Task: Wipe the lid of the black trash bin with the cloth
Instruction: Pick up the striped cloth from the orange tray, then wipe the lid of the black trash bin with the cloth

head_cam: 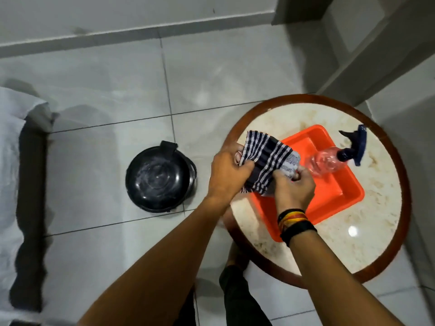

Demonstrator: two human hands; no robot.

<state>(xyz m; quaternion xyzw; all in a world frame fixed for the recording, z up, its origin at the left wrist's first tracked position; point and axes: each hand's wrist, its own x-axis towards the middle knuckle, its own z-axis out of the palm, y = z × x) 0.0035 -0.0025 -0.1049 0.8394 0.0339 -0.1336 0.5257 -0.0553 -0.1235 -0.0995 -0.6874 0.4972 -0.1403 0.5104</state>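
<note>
Both hands, left (227, 171) and right (294, 188), pinch striped cloth (270, 162) over table edge; black bin lid (159, 181) left, floor between.

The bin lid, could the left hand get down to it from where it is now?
Probably yes: the bin lid sits uncovered on the floor with bare tile between, though the left hand is gripping the cloth.

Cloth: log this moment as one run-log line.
cloth: held over orange tray | left hand: gripping | right hand: gripping | bin lid: on floor, untouched | spray bottle: in tray
</note>
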